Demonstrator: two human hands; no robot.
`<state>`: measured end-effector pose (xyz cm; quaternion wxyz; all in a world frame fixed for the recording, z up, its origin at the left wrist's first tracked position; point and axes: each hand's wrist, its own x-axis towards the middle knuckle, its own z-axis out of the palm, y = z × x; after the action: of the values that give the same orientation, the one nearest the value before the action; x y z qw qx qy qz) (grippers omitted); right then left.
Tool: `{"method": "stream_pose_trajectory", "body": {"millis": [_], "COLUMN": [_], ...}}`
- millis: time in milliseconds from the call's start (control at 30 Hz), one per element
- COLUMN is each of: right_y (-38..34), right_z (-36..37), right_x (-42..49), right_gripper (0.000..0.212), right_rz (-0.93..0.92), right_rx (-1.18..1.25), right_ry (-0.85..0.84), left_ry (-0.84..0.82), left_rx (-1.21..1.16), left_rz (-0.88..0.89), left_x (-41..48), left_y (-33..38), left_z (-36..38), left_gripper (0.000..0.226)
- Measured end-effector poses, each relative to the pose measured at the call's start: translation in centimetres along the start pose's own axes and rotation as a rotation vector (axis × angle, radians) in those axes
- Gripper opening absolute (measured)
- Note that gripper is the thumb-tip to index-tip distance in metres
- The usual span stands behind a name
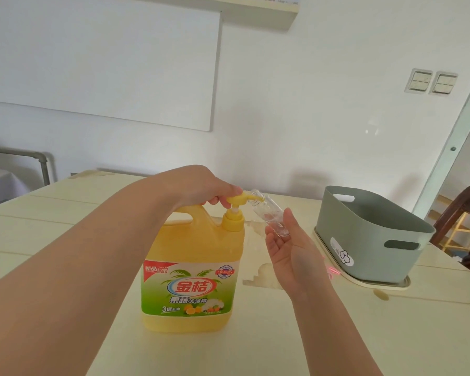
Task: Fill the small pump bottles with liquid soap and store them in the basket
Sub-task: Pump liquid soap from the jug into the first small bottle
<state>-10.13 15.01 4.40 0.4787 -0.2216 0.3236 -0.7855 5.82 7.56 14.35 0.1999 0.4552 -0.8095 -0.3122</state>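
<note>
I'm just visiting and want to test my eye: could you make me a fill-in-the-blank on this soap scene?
The left hand sits on the pump of the big ____ jug.
The right hand holds the small clear bottle ____, not upright.
The grey-green basket stands on the jug's ____ side.
Missing: yellow; tilted; right.
</note>
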Motion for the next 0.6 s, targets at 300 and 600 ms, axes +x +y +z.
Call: {"method": "stream_pose_trajectory", "body": {"millis": [300, 600], "right_y": [0.18, -0.21], "right_z": [-0.15, 0.31], "right_x": [-0.20, -0.13], "right_gripper": [0.034, 0.038], "right_rz": [0.019, 0.000], "right_rx": [0.009, 0.027], "right_ry": [0.004, -0.031], "left_ry": [0.001, 0.057], "left_rx": [-0.005, -0.107], "left_rz": [0.005, 0.019], "left_x": [-0.30, -0.35], "left_y": [-0.13, -0.19], "left_z": [0.35, 0.23], "left_gripper": [0.038, 0.039]}}
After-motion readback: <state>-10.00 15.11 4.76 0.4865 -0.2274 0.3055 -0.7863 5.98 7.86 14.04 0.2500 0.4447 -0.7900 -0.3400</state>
